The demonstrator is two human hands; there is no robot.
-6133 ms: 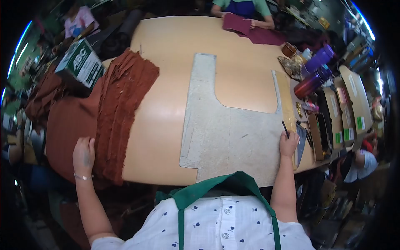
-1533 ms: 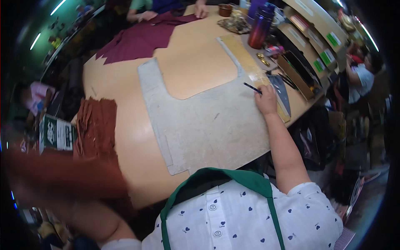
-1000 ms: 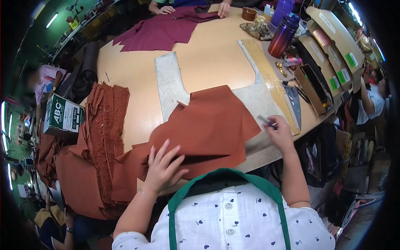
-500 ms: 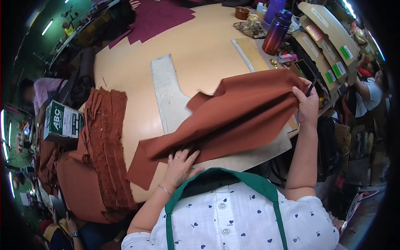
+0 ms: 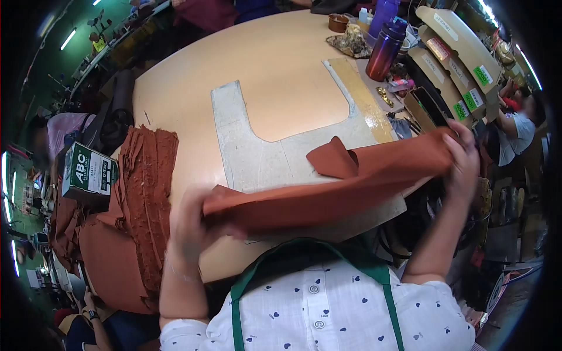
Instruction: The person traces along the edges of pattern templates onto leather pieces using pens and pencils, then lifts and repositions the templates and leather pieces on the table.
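A rust-brown fabric piece (image 5: 328, 196) is stretched between my two hands, folded over lengthwise and lifted above the table. My left hand (image 5: 196, 219), smeared by motion, is closed on its left end. At the other end my right hand (image 5: 462, 158) grips the fabric with thumb and fingers. One loose corner flap of the cloth sticks up in the middle. Beneath lies a pale, U-shaped flat template (image 5: 257, 158), partly covered by the fabric. To my left is a tall stack of rust-brown fabric pieces (image 5: 149, 205) with frayed edges.
A green-and-white ABC box (image 5: 88, 169) sits beside the stack. At the back right stand a purple-red bottle (image 5: 386, 50), a small brown bowl (image 5: 338, 23) and open cardboard boxes (image 5: 451, 64). Other people, including one in a light shirt (image 5: 521, 131), are around the table.
My left hand has moved left and up, lifting the fabric's left end. My right hand has lowered and moved outward. The cloth is now narrower, and the maroon fabric at the back has been drawn away.
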